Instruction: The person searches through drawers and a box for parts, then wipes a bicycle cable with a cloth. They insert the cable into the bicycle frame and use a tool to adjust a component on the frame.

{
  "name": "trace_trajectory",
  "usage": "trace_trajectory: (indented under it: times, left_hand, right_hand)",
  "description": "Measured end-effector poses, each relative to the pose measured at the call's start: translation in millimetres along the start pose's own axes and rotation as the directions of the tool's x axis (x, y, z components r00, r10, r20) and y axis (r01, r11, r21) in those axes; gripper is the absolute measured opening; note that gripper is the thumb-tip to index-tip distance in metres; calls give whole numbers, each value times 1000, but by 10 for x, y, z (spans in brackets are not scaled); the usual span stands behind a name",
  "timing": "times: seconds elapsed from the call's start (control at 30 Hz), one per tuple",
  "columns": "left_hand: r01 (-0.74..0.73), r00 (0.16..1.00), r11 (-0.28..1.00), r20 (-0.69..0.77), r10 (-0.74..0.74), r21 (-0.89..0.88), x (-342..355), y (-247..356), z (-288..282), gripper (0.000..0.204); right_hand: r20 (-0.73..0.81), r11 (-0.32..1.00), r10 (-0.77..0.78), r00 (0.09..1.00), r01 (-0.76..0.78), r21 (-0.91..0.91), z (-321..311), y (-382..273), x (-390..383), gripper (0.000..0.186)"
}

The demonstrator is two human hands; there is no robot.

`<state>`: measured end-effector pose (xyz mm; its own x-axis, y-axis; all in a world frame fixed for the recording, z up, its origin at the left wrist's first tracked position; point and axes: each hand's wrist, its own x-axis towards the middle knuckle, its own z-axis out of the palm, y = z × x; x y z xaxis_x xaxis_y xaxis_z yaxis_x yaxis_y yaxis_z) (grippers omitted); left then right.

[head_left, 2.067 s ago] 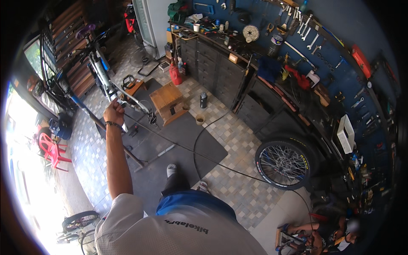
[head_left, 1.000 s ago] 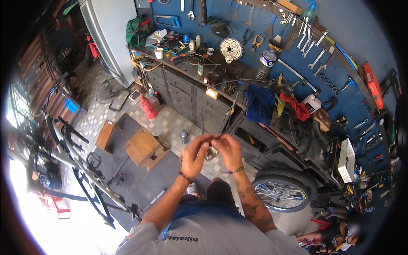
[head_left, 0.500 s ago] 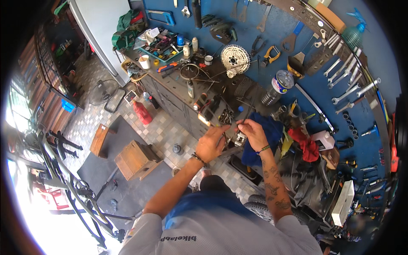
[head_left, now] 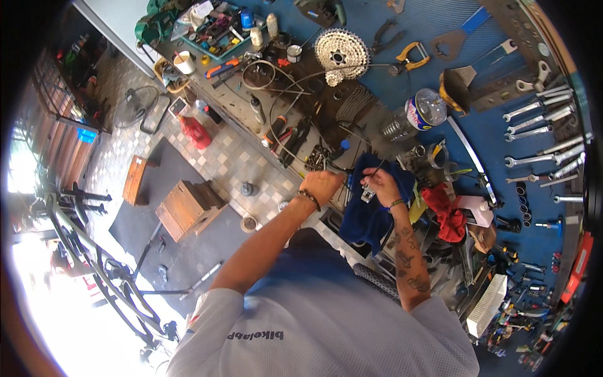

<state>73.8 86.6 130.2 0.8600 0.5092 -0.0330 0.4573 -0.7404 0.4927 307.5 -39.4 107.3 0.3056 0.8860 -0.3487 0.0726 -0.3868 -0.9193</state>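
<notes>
My right hand [head_left: 382,184] is closed around a small silver metal part [head_left: 368,193], perhaps a bicycle brake caliper, over a dark blue cloth [head_left: 367,220]. A thin dark line rises from near its fingers. To its left, my left hand [head_left: 323,188] is curled closed at the bench edge; anything within its fingers is hidden. A little heap of dark metal bits [head_left: 319,157] lies just beyond that hand. Further up the bench are a bicycle cassette [head_left: 341,55], looped cable [head_left: 259,75] and orange-handled tools [head_left: 274,132].
A large clear plastic bottle [head_left: 418,116] stands right of the cassette. Red cloth [head_left: 443,213] lies beside the blue one. Wrenches [head_left: 534,119] hang on the blue wall panel. On the floor at left are a wooden box [head_left: 188,210], a red container [head_left: 195,132] and a bicycle frame [head_left: 94,264].
My hands have moved apart, the right one lower over the blue cloth with the silver part, the left one turned knuckles-up. The whole view has shifted closer to the bench.
</notes>
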Motion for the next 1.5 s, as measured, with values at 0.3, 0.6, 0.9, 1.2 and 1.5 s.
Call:
trace_trajectory:
  times: [0.3,0.6,0.9,1.2,1.5]
  left_hand:
    - [282,959,575,224,-171,-768,-157,-275,-140,29]
    - [232,942,395,105,-319,-889,-694,-323,-101,21]
    - [185,778,360,-87,-622,-914,-1910,-635,-43,25]
    - [245,271,112,-43,-962,-963,-4600,-436,508,26]
    - [339,61,27,-7,-998,-940,-6301,233,1409,28]
  right_hand:
    - [-263,978,-107,959,54,-200,302,-165,-300,55]
    - [-551,709,-639,538,131,-693,687,-321,-624,46]
    - [-30,819,-370,929,310,-483,1516,-257,-725,19]
    - [-118,810,-504,856,421,-409,1515,80,-651,32]
    - [-263,774,-550,793,364,-519,1563,47,-702,40]
